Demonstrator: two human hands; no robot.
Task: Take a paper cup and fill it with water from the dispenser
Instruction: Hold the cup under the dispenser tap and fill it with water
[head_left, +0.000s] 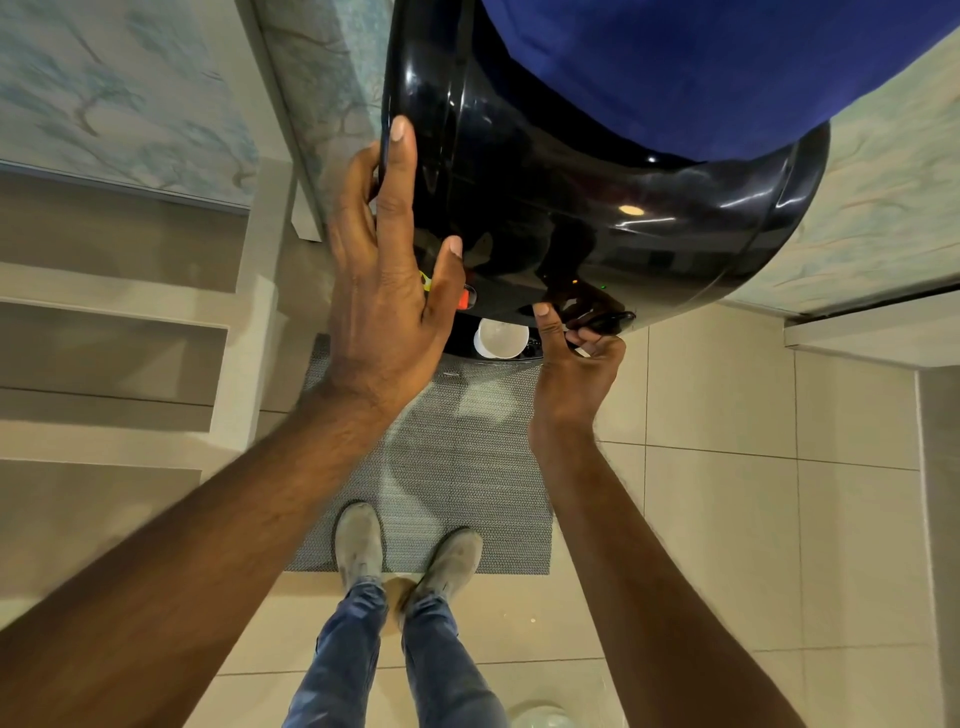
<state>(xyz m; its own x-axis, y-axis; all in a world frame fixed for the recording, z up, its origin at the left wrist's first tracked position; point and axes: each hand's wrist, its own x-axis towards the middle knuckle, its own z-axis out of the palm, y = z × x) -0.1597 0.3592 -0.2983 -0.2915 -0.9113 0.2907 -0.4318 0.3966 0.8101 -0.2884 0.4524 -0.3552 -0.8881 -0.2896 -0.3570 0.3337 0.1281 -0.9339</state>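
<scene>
A glossy black water dispenser (597, 197) fills the top of the head view, with a blue bottle (701, 67) on top. A white paper cup (501, 339) stands under its front edge on the drip tray, seen from above. My left hand (384, 275) lies flat against the dispenser's left front, fingers spread, holding nothing, beside a red tap button (467, 298). My right hand (576, 364) is curled around a black tap lever (605, 322) to the right of the cup, thumb up against the dispenser's edge.
A grey woven mat (441, 467) lies on the beige tiled floor in front of the dispenser, and my two shoes (410, 551) stand at its near edge. Pale shelves or steps (114, 332) run along the left. Patterned walls flank the dispenser.
</scene>
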